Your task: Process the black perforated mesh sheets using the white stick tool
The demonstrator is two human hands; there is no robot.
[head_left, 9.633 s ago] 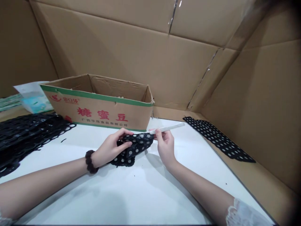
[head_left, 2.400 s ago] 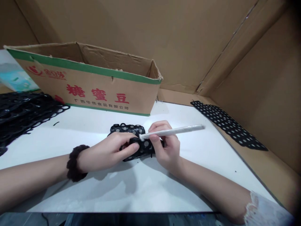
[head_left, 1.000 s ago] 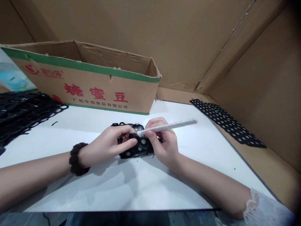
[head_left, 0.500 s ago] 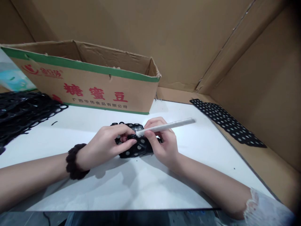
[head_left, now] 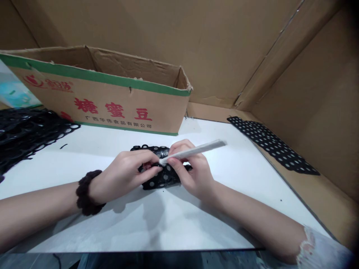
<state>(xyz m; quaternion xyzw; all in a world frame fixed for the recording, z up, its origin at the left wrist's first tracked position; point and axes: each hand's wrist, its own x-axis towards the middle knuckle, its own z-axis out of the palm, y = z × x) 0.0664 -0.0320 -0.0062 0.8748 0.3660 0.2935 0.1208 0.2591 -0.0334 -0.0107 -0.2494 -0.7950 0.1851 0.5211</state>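
Observation:
In the middle of the table lies a black bundle (head_left: pixel 157 182) of sheet material with pale round dots, perhaps holes. My left hand (head_left: pixel 127 169) rests over its left side, fingers curled in, thumb and index finger closing on its top. Between the thumb and fingers of my right hand (head_left: pixel 193 168) is a slim whitish stick-like strip (head_left: pixel 198 149), slanting up to the right. Its crumpled lower end meets my left fingertips above the bundle; whether they grip that end too, I cannot tell. Both hands partly cover the bundle.
An open cardboard box (head_left: pixel 129 101) with a green rim stands behind my hands. Black sheets full of round holes (head_left: pixel 28 130) are piled at left. A dotted black strip (head_left: pixel 272 145) lies at right along the cardboard wall. The white table (head_left: pixel 196 231) ends near me.
My right hand and the whitish strip have shifted slightly left. The strip's lower end has come closer to my left fingertips. My left hand has stayed nearly in place.

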